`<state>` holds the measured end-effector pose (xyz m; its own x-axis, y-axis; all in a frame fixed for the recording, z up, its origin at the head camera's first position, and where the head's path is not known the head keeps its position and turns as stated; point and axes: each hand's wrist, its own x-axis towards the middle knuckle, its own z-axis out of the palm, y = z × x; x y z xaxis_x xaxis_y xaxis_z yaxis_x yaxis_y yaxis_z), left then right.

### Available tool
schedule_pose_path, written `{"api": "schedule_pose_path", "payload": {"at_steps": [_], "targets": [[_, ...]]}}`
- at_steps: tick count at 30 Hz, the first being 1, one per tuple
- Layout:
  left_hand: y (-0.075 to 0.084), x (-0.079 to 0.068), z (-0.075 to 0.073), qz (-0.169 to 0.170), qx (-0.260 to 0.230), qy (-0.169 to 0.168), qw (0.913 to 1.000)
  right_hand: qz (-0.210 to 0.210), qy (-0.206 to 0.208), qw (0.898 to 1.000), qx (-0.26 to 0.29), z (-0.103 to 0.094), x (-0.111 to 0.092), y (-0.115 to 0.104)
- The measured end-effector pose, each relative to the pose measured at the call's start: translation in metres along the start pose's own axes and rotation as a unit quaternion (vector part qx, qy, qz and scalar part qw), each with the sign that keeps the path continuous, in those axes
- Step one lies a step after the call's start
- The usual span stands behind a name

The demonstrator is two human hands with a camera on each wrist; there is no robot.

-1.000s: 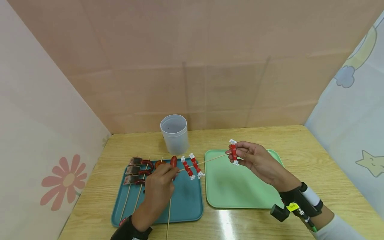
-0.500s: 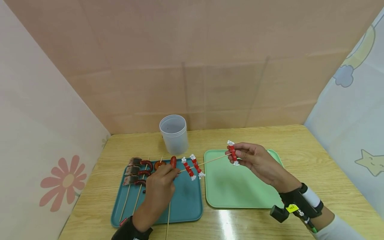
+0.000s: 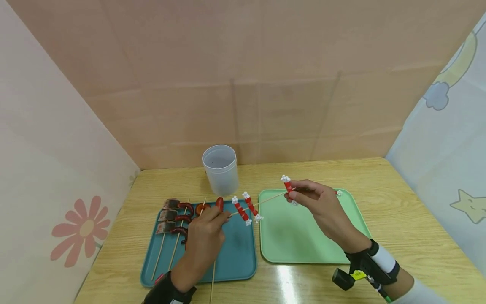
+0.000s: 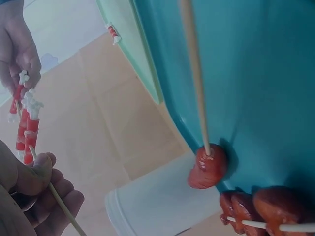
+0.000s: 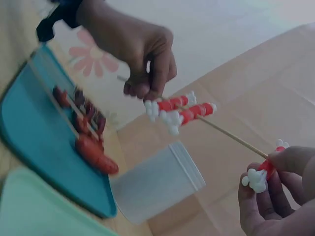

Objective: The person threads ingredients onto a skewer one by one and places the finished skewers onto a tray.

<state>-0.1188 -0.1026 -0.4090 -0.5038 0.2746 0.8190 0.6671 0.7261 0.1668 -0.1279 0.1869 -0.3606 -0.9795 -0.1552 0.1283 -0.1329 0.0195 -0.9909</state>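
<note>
Between the thumb and fingers of my left hand is a thin wooden skewer, slanting up to the right. Two red pieces with white knobbed ends, a nearer piece and a farther piece, are threaded on it, close together beside that hand. My right hand pinches a third red-and-white piece at the skewer's far end, above the green tray. The right wrist view shows the skewer meeting this piece; fingers hide how far it passes through.
Left of the green tray, a blue tray holds skewers with sausage, dark curled pieces and fish-like chunks. A translucent cup stands behind. Another red-and-white piece lies at the green tray's far side.
My right hand has shifted left with its piece, which now tilts more. The left hand and its skewer have moved slightly right. The piece on the green tray has come more into view.
</note>
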Motion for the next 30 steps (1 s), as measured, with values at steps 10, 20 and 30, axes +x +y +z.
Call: {"api": "schedule_pose_path", "payload": {"at_steps": [10,20,30], "targets": [[0.013,0.011,0.009,0.028,-0.037,0.005,0.9989,0.066,-0.054,0.993,0.081,0.034,0.0,0.015],[0.009,0.005,0.007,0.003,-0.018,-0.013,0.9997,0.05,-0.058,0.997,0.009,0.03,0.002,0.017],[-0.014,-0.019,-0.008,-0.024,0.046,-0.017,0.9985,-0.105,-0.02,0.827,-0.552,-0.073,0.03,0.053]]}}
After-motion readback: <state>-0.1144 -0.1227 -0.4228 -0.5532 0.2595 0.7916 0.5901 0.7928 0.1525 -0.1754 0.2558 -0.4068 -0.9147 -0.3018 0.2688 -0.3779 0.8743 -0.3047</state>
